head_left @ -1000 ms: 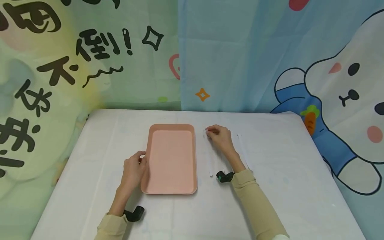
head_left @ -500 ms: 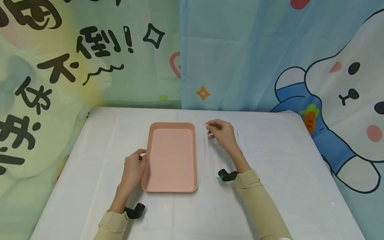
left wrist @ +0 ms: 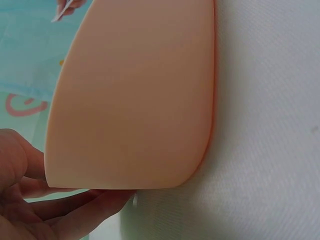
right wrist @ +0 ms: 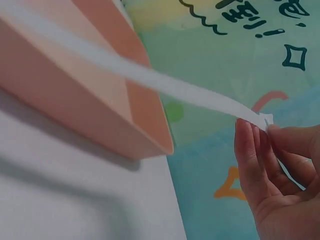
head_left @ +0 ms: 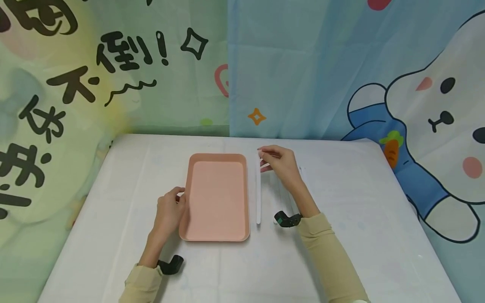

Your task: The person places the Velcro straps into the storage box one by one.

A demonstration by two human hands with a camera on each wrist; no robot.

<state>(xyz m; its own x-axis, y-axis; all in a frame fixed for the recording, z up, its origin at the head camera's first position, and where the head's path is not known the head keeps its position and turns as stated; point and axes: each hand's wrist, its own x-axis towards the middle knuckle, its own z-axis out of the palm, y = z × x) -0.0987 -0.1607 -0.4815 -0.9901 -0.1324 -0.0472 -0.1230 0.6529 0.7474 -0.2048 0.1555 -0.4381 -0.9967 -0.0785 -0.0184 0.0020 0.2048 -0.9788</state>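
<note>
In the head view a pink rectangular tray (head_left: 246, 202) lies on the white table. My left hand (head_left: 170, 212) holds the tray's left side; in the left wrist view its fingers (left wrist: 75, 215) are against the tray wall (left wrist: 135, 100). To the right of the tray, my right hand (head_left: 280, 165) pinches the far end of a long, thin white strip (head_left: 258, 195). The right wrist view shows this white strip (right wrist: 175, 90) bending slightly and running from the fingertips past the tray. Its pinched end looks wider and squarish.
Other pale strips (head_left: 300, 170) lie on the white cloth under and beside the right forearm, hard to make out. A black wrist camera (head_left: 287, 219) sits on the right wrist, another wrist camera (head_left: 171, 265) on the left. Printed curtains (head_left: 288, 75) hang behind the table.
My right hand has lifted the white strip and brought it slightly left, closer to the tray. The left hand and the tray have hardly moved.
</note>
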